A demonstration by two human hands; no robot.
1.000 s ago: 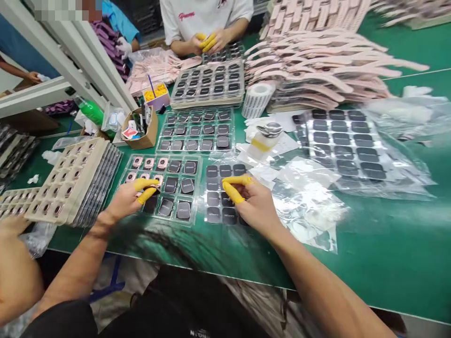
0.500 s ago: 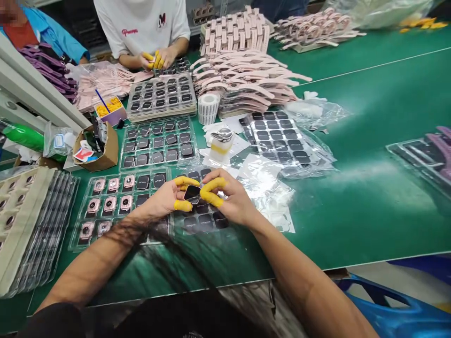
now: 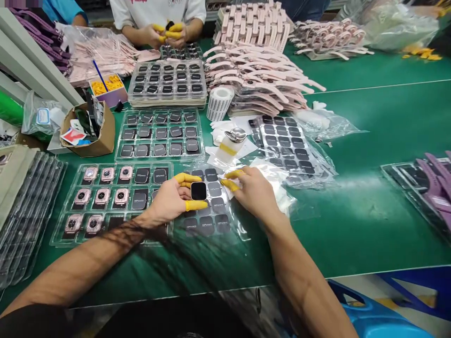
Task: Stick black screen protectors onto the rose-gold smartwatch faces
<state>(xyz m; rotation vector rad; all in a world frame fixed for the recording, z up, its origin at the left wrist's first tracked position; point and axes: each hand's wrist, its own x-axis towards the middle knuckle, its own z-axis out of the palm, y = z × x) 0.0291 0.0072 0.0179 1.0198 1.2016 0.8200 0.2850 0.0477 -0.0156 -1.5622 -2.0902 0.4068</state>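
My left hand (image 3: 172, 199) grips a watch case (image 3: 198, 191) by its edges, its black square screen facing up. Yellow finger cots cover the thumb and a finger of that hand. To the right, my right hand (image 3: 253, 190), also in yellow finger cots, has thumb and forefinger drawn together over the edge of a sheet of dark square stickers (image 3: 207, 225). Whatever is between those fingertips is too small to make out. Left of my hands lies a clear plastic tray (image 3: 84, 187) with pink watch cases, backs up, and dark square pieces in its pockets.
Behind stand another filled tray (image 3: 160, 134), a label roll (image 3: 220, 103), a pump bottle (image 3: 232, 143) and stacked pink straps (image 3: 260, 80). More sticker sheets (image 3: 285, 143) lie right. At left are a cardboard box (image 3: 89, 136) and stacked trays (image 3: 31, 211). A co-worker's hands (image 3: 169, 34) work opposite.
My right hand has moved away from the watch case, to the right. The case now sits level in my left hand, its screen fully visible. The whole view has shifted slightly.
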